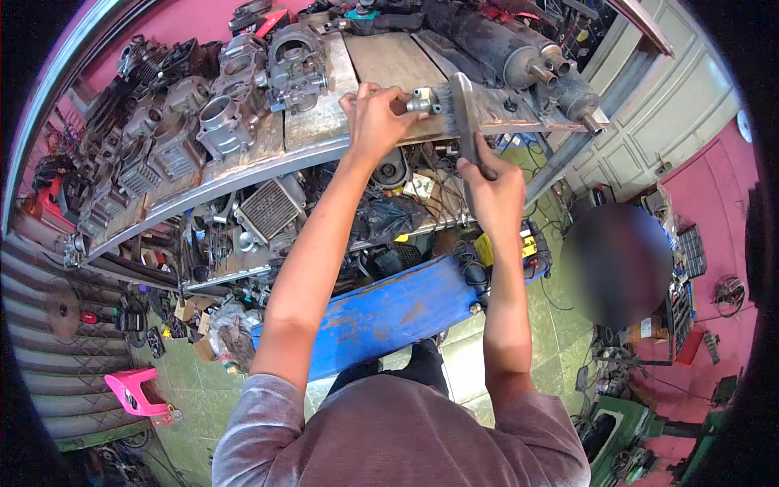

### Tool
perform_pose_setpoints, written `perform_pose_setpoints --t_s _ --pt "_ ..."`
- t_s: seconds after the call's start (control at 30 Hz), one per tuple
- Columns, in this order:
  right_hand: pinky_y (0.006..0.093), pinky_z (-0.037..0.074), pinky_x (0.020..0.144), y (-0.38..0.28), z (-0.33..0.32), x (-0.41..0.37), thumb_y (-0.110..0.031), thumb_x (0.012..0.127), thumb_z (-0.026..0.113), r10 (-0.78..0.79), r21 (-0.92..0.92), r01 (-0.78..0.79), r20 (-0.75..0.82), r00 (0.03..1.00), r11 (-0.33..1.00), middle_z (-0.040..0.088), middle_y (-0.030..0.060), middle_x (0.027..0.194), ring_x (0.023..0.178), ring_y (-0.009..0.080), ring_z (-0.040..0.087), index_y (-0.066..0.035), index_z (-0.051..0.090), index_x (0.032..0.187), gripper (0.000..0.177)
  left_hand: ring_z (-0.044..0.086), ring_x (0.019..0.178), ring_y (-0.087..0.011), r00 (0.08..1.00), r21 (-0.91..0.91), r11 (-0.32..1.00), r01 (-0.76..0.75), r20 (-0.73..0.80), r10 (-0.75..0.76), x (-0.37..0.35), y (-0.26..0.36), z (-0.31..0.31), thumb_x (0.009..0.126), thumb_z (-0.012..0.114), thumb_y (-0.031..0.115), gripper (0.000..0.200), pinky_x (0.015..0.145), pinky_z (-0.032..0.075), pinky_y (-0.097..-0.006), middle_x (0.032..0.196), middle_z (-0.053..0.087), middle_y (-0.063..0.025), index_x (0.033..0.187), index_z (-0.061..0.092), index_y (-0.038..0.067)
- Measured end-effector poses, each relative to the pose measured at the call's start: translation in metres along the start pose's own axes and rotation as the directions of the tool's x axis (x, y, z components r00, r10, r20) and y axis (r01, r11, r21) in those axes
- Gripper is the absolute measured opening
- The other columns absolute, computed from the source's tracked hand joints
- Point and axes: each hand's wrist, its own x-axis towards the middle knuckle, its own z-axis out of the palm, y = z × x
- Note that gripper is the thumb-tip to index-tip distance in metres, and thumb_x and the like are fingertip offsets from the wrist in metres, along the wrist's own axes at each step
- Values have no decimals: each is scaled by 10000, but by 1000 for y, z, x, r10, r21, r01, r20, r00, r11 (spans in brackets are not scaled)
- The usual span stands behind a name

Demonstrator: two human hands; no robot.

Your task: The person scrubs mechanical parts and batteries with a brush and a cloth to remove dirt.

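Note:
My left hand [378, 122] is closed on a small silver metal part [419, 102] with dark-tipped ends, held over the wooden bench top [389, 61]. My right hand [497, 183] grips the lower handle of a wire brush [464, 109], which stands with its long side toward the part. The brush's grey bristles [443, 105] face left and meet or nearly meet the part; actual contact is too fine to make out. Fingertips of the left hand partly cover the part.
Several engine casings [223, 130] line the bench on the left, and mufflers [519, 61] lie at its right end. Below, a shelf holds a finned radiator [272, 209] and loose parts. A blue bench [389, 312] stands before me; a pink stool [136, 394] is at lower left.

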Motion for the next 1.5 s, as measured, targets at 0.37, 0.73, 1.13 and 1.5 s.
perform_pose_setpoints --t_s 0.37,0.73,1.13,1.5 --pt "430 457 915 24 8 0 -299 824 729 -50 -67 47 -43 998 997 693 176 775 881 353 678 -75 675 1311 539 624 1095 -254 988 -38 996 84 133 -78 16 10 -4 744 857 196 396 950 286 -499 1000 736 -43 1123 745 168" --pt "440 351 921 24 20 -14 -314 827 722 -408 -328 358 -97 908 874 667 156 716 832 273 623 -98 688 1306 527 639 1061 -264 1000 -240 971 -2 21 7 8 13 6 693 875 173 444 945 338 -450 1071 727 -56 1115 737 152" --pt "454 352 908 25 26 3 -304 824 718 -439 -438 344 -134 888 830 692 147 713 846 304 656 -97 695 1283 504 636 1094 -211 998 -167 985 -50 -57 41 1 17 27 694 815 104 368 929 335 -441 1012 738 -37 1056 785 162" --pt "474 334 948 33 47 -29 -332 832 730 -319 -263 281 -113 941 923 715 154 819 888 298 643 -60 625 1372 614 617 1116 -219 998 -67 996 -66 -26 65 3 19 23 688 820 149 373 967 318 -465 1023 744 -30 1058 788 178"
